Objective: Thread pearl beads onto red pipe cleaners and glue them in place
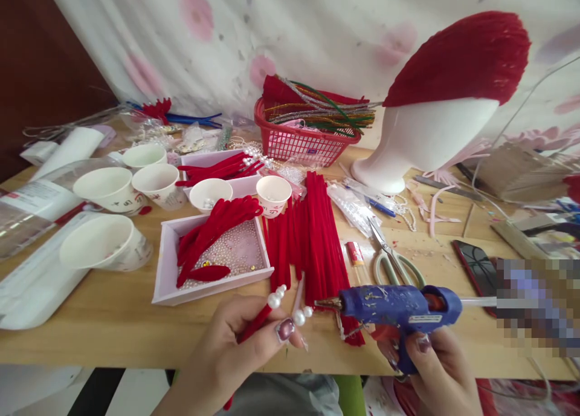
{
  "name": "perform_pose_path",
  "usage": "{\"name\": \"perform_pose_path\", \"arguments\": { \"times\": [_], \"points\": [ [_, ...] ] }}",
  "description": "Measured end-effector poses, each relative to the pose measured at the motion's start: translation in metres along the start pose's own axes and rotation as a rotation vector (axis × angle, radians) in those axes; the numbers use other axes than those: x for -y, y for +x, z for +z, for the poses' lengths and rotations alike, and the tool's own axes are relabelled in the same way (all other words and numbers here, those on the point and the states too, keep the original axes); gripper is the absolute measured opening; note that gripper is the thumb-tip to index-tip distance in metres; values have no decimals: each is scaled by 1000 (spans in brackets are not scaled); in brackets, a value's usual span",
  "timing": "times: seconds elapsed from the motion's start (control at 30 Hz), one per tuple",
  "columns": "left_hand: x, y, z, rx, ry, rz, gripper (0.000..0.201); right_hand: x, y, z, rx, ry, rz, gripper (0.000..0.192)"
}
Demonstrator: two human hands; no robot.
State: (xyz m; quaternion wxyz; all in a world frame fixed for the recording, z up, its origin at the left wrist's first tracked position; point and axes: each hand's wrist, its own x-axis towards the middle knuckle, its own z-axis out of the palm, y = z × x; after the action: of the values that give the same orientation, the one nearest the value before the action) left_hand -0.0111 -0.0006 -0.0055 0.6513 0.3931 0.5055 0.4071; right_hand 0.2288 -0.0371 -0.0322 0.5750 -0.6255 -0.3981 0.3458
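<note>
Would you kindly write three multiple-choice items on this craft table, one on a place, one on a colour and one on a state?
1. Where do the scissors lie?
A. In the red basket
B. On the table, beyond the glue gun
C. In a paper cup

2. What colour is the glue gun?
A. Blue
B. Yellow
C. White

3. What does the left hand hold?
A. Nothing
B. A phone
C. A red stem tipped with pearl beads

Answers: 1 B, they rest on bare wood beside the red stems. 2 A, its body is blue in the right hand. 3 C, the stem sits pinched between thumb and fingers.
</note>
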Motion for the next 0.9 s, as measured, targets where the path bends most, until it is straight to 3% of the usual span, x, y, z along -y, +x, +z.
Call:
{"name": "perform_pose_path", "arguments": {
  "times": [0.37, 0.6, 0.67, 0.8, 0.9],
  "points": [
    [-2, 1, -4, 34, 78, 32, 21, -3, 2, -6, 69, -33, -63, 45],
    [1, 2, -4, 69, -3, 21, 21, 4, -1, 0, -15, -18, 65, 50],
    [1, 4, -6, 96, 3, 19, 21, 3, 3, -4, 39, -12, 41, 49],
    [-2, 10, -13, 144, 70, 22, 19, -1, 17, -17, 280, -58, -106, 46],
    [-4, 15, -19, 190, 132, 11, 20, -1, 24, -21, 294, -91, -169, 40]
  ]
}}
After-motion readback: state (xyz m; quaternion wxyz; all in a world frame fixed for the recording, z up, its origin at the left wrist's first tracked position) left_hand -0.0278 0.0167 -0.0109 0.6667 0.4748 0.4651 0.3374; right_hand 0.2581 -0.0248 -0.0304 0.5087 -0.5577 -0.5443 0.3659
